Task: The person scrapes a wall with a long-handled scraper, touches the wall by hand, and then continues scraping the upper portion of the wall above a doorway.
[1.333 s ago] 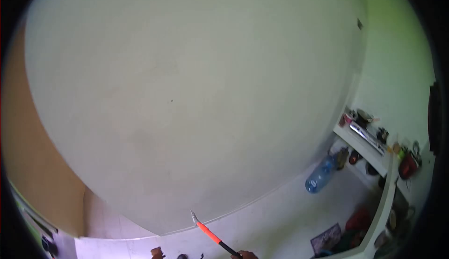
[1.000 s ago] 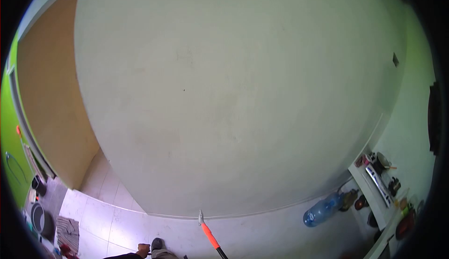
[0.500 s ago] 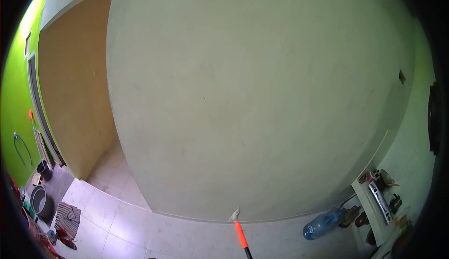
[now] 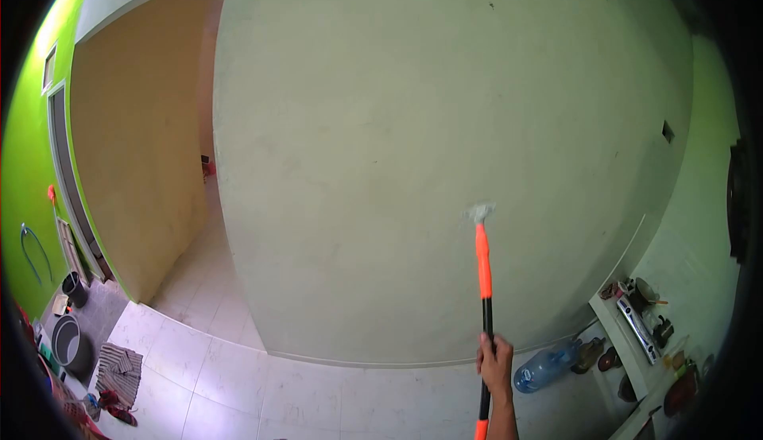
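My right hand point(image 4: 497, 364) is wrapped round the black part of a long orange-and-black pole point(image 4: 484, 269), low in the view and right of centre. The pole stands nearly upright, and its lower end runs out of the bottom of the frame. At its top a small pale, blurred head point(image 4: 479, 213) overlaps the large plain wall point(image 4: 358, 122). My left hand is outside the frame.
Right of my hand a blue water bottle point(image 4: 543, 369) lies on the tiled floor. A white counter point(image 4: 617, 325) holds a gas stove point(image 4: 638, 329) and pots. At left are a grey tub point(image 4: 70, 343), a striped mat point(image 4: 119, 375) and a doorway past the wall's edge.
The pole's head has risen from near the wall's foot to about mid-height and moved right. My right hand has come into view on the pole. The view has shifted slightly.
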Tool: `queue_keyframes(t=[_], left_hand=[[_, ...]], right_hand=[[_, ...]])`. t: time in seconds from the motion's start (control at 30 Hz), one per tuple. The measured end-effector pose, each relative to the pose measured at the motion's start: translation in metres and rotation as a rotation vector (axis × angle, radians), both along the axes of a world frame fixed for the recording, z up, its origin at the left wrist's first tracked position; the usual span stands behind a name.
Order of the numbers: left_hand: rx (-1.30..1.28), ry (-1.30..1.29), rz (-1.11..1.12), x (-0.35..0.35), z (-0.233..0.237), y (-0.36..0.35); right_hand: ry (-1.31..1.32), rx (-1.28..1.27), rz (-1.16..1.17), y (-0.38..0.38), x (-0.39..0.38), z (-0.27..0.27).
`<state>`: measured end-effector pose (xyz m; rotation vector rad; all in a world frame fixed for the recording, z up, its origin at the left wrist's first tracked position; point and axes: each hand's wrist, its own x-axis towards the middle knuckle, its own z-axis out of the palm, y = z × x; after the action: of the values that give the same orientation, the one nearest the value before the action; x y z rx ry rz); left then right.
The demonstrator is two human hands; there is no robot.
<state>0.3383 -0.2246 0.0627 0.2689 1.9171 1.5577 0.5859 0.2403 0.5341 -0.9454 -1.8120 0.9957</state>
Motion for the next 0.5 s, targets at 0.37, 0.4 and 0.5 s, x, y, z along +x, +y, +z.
queue_keyframes(t=[0.37,0.4,0.5], left_hand=[[0.581,0.253,-0.458,0.013,0.407,0.22],[0.654,0.373,-0.5,0.013,0.436,0.24],[0.783,0.575,-0.603,0.015,0.517,0.293]], right_hand=[[0.426,0.37,0.148,0.003,-0.137,0.212],[0.449,0.412,0.138,0.014,-0.151,0.229],[0.471,0.497,0.133,0.044,-0.188,0.282]])
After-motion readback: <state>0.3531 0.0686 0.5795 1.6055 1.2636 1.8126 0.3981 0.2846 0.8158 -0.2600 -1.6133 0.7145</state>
